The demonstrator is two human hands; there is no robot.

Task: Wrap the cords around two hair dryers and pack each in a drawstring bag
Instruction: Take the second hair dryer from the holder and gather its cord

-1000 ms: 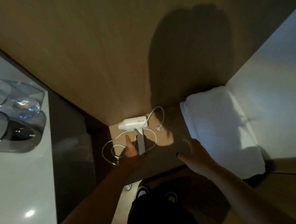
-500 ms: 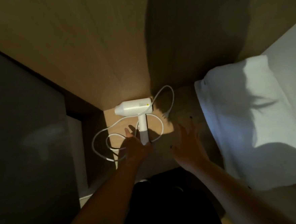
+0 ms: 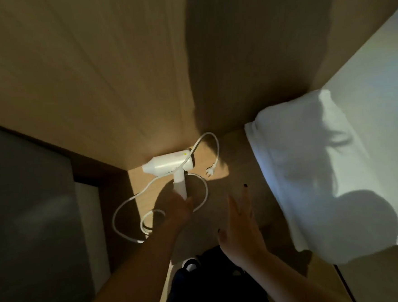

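Note:
A white hair dryer (image 3: 168,165) lies on a small wooden surface (image 3: 146,185) against the wood wall, nozzle pointing left, handle toward me. Its white cord (image 3: 124,206) sprawls in loose loops to the left and over the body, ending in a plug (image 3: 210,172) on the right. My left hand (image 3: 177,207) reaches the bottom of the handle and its fingers touch it; whether they close around it I cannot tell in the dim light. My right hand (image 3: 240,221) hovers open, fingers spread, just right of the dryer. No drawstring bag and no second dryer are in view.
A white folded cloth or pillow (image 3: 312,171) lies at the right, on a pale surface (image 3: 382,90). A wood-panelled wall (image 3: 94,75) rises behind. A dark glass panel (image 3: 28,210) stands at the left. My shoes (image 3: 190,263) show below on the floor.
My left hand slid forward from beside the cord to the dryer's handle. My right hand drew closer to the dryer. The camera moved in; the glass items at left left the view.

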